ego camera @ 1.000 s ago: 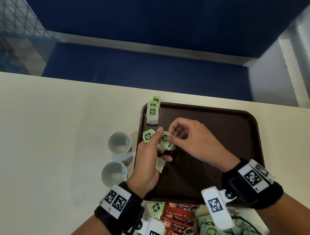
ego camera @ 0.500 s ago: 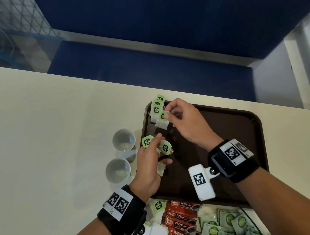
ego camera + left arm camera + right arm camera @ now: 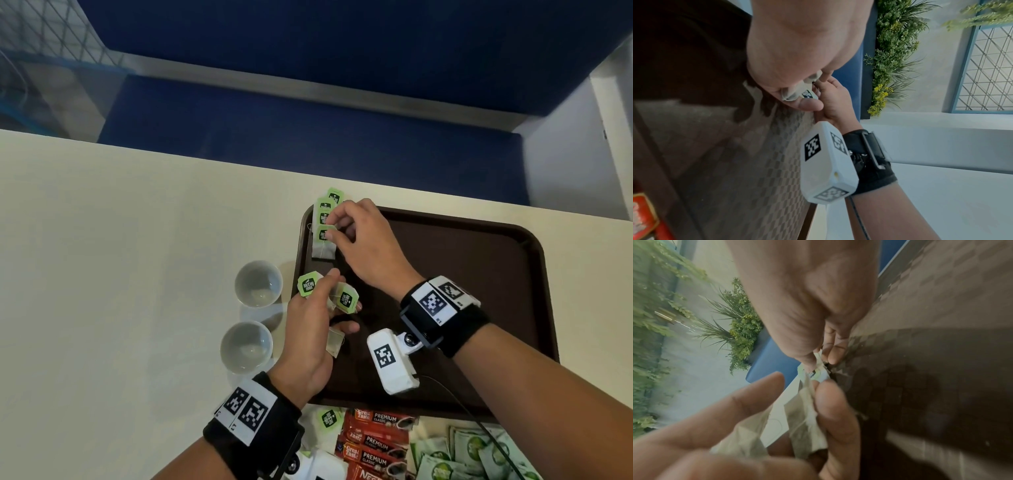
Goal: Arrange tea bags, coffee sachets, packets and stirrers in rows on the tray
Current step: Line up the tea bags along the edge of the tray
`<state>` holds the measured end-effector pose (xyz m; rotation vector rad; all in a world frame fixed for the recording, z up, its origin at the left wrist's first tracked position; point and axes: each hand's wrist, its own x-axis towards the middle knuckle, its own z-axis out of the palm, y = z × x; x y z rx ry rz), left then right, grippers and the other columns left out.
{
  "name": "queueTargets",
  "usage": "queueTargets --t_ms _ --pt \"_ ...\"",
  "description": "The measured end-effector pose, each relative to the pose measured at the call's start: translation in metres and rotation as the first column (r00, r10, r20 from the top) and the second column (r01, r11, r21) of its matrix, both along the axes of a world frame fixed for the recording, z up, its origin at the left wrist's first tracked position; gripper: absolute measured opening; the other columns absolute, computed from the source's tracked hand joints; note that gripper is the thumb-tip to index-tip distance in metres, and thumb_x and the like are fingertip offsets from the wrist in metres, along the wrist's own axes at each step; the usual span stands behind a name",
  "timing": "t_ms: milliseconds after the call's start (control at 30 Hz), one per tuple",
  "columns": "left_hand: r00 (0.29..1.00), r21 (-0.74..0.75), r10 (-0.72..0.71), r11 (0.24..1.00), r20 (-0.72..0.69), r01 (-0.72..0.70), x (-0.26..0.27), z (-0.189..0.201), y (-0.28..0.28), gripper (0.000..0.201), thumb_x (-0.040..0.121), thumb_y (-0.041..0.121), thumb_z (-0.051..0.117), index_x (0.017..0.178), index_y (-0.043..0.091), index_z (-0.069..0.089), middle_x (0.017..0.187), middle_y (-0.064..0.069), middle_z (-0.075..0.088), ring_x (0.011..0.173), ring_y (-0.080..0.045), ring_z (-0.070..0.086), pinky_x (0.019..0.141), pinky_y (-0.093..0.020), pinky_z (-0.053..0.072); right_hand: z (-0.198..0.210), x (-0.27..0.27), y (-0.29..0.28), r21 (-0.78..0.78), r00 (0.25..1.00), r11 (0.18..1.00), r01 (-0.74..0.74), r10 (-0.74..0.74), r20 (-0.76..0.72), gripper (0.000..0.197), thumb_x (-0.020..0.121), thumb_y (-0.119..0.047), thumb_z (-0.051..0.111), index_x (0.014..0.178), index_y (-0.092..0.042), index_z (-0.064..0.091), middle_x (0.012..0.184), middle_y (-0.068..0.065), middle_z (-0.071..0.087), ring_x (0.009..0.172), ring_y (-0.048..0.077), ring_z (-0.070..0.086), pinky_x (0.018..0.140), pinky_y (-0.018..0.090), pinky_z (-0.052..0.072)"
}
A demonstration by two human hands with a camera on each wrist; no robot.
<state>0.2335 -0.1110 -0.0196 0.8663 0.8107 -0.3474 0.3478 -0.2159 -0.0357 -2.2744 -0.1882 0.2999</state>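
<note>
Dark brown rectangular plastic tray [image 3: 479,274]: on cream worktop [image 3: 137,240], long side across the view.

Overlapping row of green-tagged paper tea bags [image 3: 324,219]: at tray's far left corner, uppermost tag past the rim; nearest bag [image 3: 323,245] flat on tray floor.

Right hand [image 3: 366,240]: over that corner, thumb and forefinger pinching the green tag of the nearest bag; other fingers curled loosely above.

Left hand [image 3: 308,332]: at tray's left rim, nearer than the row, well short of it; fingers closed round two more tea bags, green tags [image 3: 307,284] sticking out either side of the forefinger, a paper pouch [image 3: 335,342] hanging under the thumb.

Two small white round cups [image 3: 257,284]: on worktop just left of tray, one behind the other.

Red coffee sachets marked PREMIUM CLASSIC [image 3: 376,442]: stacked on worktop at tray's near edge.

Pale green packets [image 3: 472,455]: heaped right of the sachets.

Loose green-tagged tea bag [image 3: 329,418]: left of the sachets, beside left wrist.
</note>
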Motion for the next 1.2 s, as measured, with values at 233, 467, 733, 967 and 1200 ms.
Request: queueTargets --t_ms 233,467,733,967,1200 --pt "1.000 0.001 -0.007 1.000 -0.012 0.007 0.001 0.001 0.002 0.036 0.102 0.033 0.071 0.117 0.001 0.074 0.093 -0.014 0.073 0.080 -0.022 0.071 0.052 -0.028 0.053 -0.001 0.000 -0.001 0.013 1.000 1.000 -0.003 0.003 0.008 0.016 0.098 -0.024 0.076 0.110 -0.027 0.065 0.106 -0.010 0.054 0.088 0.005 0.058 0.084 0.021 0.051" --pt "1.000 0.012 -0.007 1.000 -0.021 0.007 0.000 0.000 0.003 0.041 0.101 0.030 0.072 0.124 -0.004 0.071 0.093 -0.013 0.073 0.081 -0.023 0.070 0.052 -0.029 0.053 -0.003 0.009 -0.010 0.073 0.972 0.971 0.228 -0.232 0.044 0.006 0.103 -0.014 0.066 0.105 -0.019 0.068 0.094 -0.007 0.068 0.087 0.012 0.070 0.077 0.018 0.053" --pt "1.000 -0.009 0.004 1.000 -0.009 -0.004 0.001 0.000 0.002 0.041 0.101 0.026 0.072 0.124 -0.007 0.068 0.092 -0.016 0.071 0.080 -0.027 0.069 0.051 -0.030 0.051 -0.010 0.025 -0.002 0.037 0.958 0.958 0.285 -0.285 -0.012 0.017 0.103 -0.012 0.062 0.111 -0.023 0.073 0.098 -0.005 0.076 0.090 0.015 0.076 0.089 0.042 0.064" --pt "1.000 -0.013 0.002 1.000 -0.004 -0.002 0.005 0.000 0.002 0.040 0.101 0.028 0.072 0.124 -0.004 0.070 0.095 -0.015 0.073 0.083 -0.027 0.069 0.052 -0.029 0.053 -0.005 0.024 -0.003 0.026 0.964 0.964 0.263 -0.262 -0.037 0.026 0.104 -0.008 0.060 0.123 -0.023 0.073 0.095 -0.008 0.077 0.090 0.013 0.075 0.092 0.041 0.062" --pt "1.000 -0.045 0.025 0.999 0.010 -0.025 0.006 0.005 0.002 0.035 0.104 0.026 0.067 0.125 -0.001 0.071 0.097 -0.017 0.073 0.083 -0.026 0.071 0.051 -0.027 0.052 0.042 -0.018 -0.020 0.070 0.969 0.980 0.189 -0.174 -0.173 0.025 0.095 -0.051 0.076 0.097 -0.026 0.073 0.089 -0.005 0.074 0.082 0.015 0.072 0.076 0.030 0.056"
